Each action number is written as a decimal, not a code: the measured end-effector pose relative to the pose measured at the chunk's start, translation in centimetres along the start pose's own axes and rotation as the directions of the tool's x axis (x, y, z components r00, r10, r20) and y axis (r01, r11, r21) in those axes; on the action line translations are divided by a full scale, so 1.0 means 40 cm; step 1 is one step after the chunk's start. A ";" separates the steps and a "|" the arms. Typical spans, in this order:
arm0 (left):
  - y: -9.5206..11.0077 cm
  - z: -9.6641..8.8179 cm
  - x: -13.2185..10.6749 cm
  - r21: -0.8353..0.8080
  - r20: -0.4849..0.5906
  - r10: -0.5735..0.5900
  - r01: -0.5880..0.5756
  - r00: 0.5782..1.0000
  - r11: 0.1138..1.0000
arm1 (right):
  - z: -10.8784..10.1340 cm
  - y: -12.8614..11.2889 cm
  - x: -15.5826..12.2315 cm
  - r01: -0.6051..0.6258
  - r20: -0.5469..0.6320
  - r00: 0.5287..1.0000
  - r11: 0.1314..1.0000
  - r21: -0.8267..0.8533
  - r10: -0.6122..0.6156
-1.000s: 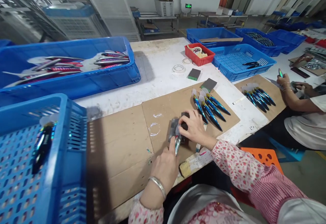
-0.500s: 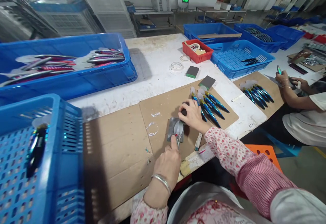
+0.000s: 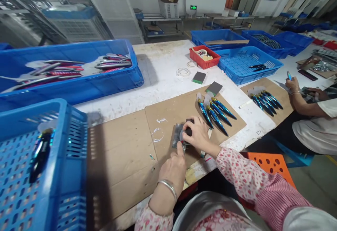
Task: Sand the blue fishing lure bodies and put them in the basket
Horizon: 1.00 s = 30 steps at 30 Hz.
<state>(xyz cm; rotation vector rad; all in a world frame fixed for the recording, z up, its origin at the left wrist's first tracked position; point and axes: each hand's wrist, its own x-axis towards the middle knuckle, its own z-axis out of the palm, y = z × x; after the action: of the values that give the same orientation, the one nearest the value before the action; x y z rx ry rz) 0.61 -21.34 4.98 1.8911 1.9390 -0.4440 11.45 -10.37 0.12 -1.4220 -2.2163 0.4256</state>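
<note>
My left hand (image 3: 173,167) is wrapped round a fishing lure (image 3: 183,147) with its index finger stretched along it; most of the lure is hidden under the hand. The lure's pale clear lip (image 3: 181,133) lies over a dark flat pad (image 3: 176,139) on the cardboard sheet (image 3: 126,154). Closed on a dark sanding block (image 3: 188,128), my right hand (image 3: 198,133) is at the lip, partly covering it. Several blue-and-black lures (image 3: 214,113) with clear lips lie side by side just beyond my right hand. A small pale-handled tool (image 3: 203,153) is below that hand, partly covered.
Blue crates (image 3: 138,71) stand at the left, one holding pink and silver lures (image 3: 65,70). Farther back are two more sanding blocks (image 3: 199,77), tape rolls (image 3: 183,71), a red bin (image 3: 204,62) and a blue basket (image 3: 238,76). A co-worker (image 3: 313,119) sits at the right.
My right hand has moved down and toward my left hand with the sanding block, covering more of the lip. My left hand stays nearly in place. The view has tilted slightly up.
</note>
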 end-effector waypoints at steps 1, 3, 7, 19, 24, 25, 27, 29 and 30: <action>0.001 0.002 0.001 0.008 -0.014 0.002 -0.002 1.000 1.000 | 0.000 0.001 0.000 -0.004 0.011 1.000 1.000 0.009 0.004; 0.005 0.007 0.001 0.023 -0.046 -0.015 0.016 0.999 1.000 | -0.002 0.005 0.009 -0.032 -0.004 0.999 0.999 -0.009 0.032; 0.012 0.015 0.001 0.045 -0.059 -0.034 0.037 0.998 0.998 | -0.001 0.004 0.016 -0.039 -0.043 0.998 0.998 -0.052 0.036; 0.007 0.028 0.012 0.075 -0.054 -0.023 0.027 0.998 0.997 | -0.003 -0.014 0.020 0.045 0.025 0.999 0.997 -0.067 -0.043; 0.007 0.026 0.008 0.062 -0.067 -0.015 0.020 0.998 0.998 | -0.007 -0.015 0.031 0.023 -0.008 1.000 0.992 -0.123 -0.024; 0.006 0.023 0.006 0.070 -0.067 -0.011 0.016 0.998 0.997 | -0.008 -0.017 0.031 0.028 -0.021 0.999 0.989 -0.143 -0.032; 0.005 0.017 0.004 0.094 -0.054 -0.005 0.010 0.999 0.996 | -0.009 -0.021 0.029 0.056 -0.005 0.998 0.988 -0.145 -0.057; 0.004 0.010 0.003 0.102 -0.030 -0.006 0.009 1.000 0.995 | -0.008 -0.023 0.029 0.073 0.050 0.996 0.991 -0.113 -0.067; 0.004 0.007 0.003 0.100 -0.020 -0.010 0.012 1.000 0.995 | -0.007 -0.022 0.031 0.066 0.068 0.996 0.993 -0.103 -0.059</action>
<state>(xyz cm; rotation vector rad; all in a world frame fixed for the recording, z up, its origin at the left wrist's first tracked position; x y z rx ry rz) 0.77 -21.36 4.66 1.9546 1.9748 -0.5375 10.49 -9.60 1.09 -1.4052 -2.3594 0.3427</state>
